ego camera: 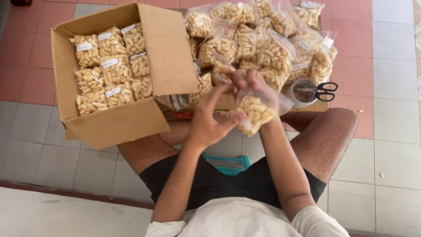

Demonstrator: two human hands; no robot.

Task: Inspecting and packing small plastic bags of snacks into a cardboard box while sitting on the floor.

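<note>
A clear plastic bag of pale curled snacks [255, 110] is held up in front of me over my lap. My right hand [244, 80] grips the bag's top edge from behind. My left hand [210, 120] pinches the bag's lower left side with thumb and fingers. A heap of several filled snack bags [263, 41] lies on a low board just beyond my hands. To the left stands an open cardboard box [115, 123] packed with rows of the same bags, each with a small white label.
A roll of tape [302, 93] and black-handled scissors [325, 91] lie at the right of the heap. A teal plastic stool [228, 164] shows between my crossed legs. Red and grey floor tiles surround me, with crumbs at the right.
</note>
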